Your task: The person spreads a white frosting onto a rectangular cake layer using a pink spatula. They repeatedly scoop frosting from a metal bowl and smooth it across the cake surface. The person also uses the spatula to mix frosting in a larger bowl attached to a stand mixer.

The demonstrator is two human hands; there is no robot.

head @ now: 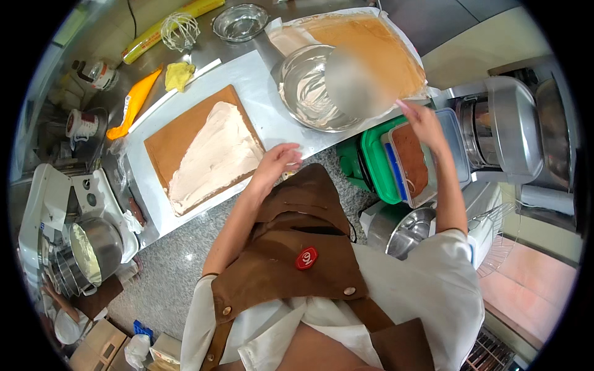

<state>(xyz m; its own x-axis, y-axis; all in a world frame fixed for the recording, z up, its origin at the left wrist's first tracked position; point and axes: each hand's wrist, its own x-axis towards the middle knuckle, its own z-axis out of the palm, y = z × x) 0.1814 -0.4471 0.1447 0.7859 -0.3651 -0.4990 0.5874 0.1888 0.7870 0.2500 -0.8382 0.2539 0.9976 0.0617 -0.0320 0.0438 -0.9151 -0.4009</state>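
Note:
A brown sheet of sponge cake (174, 141) lies on white paper (253, 69), with pale cream (218, 143) spread over much of it. My left hand (280, 160) is beside the cake's near right corner, fingers apart and holding nothing. A steel bowl (290, 99) with cream smears stands right of the cake; a blurred patch hides its right part. Beyond that bowl, my right hand (417, 121) grips a small pink object (402, 107), whose far end is lost in the blur. Another golden-brown cake sheet (371, 37) on paper lies behind the bowl.
A whisk attachment (180, 35), glass bowl (241, 22), yellow cloth (179, 76) and orange bag (134, 103) lie at the back. Below my right hand are a green container (381, 160) and a tub of brown powder (410, 157). A mixer (51, 204) stands left; a co-worker (69, 320) is lower left.

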